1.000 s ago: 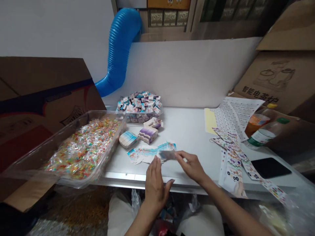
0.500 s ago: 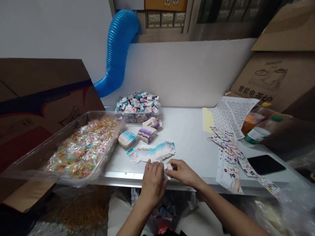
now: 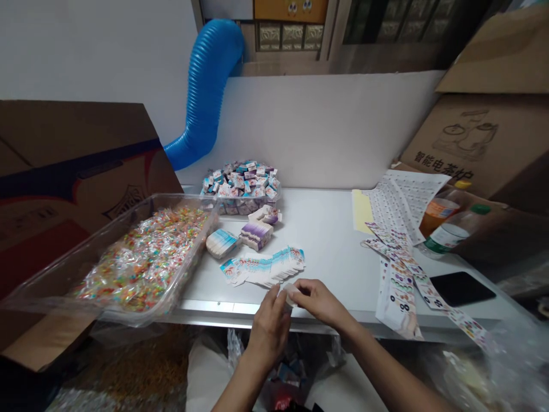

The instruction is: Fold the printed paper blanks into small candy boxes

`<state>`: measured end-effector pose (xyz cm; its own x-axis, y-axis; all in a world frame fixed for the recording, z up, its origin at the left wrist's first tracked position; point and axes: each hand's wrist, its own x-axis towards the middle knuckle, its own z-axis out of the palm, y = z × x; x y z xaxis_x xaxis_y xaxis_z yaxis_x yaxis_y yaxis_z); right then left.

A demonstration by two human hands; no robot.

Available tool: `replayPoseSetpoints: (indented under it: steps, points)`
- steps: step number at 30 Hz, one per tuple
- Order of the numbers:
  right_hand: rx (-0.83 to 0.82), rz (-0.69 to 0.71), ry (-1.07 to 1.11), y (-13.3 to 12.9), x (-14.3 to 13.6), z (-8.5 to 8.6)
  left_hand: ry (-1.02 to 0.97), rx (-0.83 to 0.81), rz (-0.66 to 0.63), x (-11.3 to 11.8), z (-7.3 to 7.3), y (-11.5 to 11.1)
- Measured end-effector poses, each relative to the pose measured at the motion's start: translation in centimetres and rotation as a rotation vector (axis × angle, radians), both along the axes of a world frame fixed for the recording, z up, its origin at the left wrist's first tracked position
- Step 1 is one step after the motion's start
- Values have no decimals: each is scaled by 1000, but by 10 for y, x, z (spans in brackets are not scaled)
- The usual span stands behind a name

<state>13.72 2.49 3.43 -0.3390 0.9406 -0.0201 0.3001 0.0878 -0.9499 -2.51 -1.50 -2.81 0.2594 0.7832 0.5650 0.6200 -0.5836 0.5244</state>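
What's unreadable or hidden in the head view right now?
- Small white piece: mostly covered by the left hand and right hand; print and each grip unclear.
- Fanned flat cards: print too small.
- Sticker strips: designs too small.
- Bottle: partly behind paper sheets.

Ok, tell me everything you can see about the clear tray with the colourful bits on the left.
The tray is a clear plastic rectangular bin with shallow walls and rounded corners. It is filled with small, shiny wrapped pieces in orange, green, pink and yellow. It sits tilted at the table's left end, its near corner jutting past the front edge. A cardboard box stands behind it. Neither hand touches it.
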Motion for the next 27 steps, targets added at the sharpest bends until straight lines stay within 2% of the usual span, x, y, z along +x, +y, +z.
replayPoseSetpoints:
  steps: [4, 6, 8, 10, 12, 16, 23, 27]
  points:
    - [-54, 32, 235, -13, -3, 0, -190, -72, 71, 5, 10, 4]
    - [-133, -13, 410, -19, -8, -6, -236, -96, 102, 7, 13, 5]
    - [-236, -90, 557, -24, -15, -14, -225, -50, 91, 8, 13, 4]
    - [-302, -161, 603, -28, -22, -20, -188, 36, 60, 8, 10, 3]
    - [-228, -215, 494, -31, -27, -23, -138, 66, 38, 7, 7, 2]
    - [88, -239, 157, -38, -29, -21, -79, 4, 36, 6, 7, 2]
    - [161, -283, -90, -38, -26, -24, -115, -15, 50, 6, 4, 1]
    - [389, -236, -402, -38, -24, -21, -77, -35, 9, 5, -5, 3]
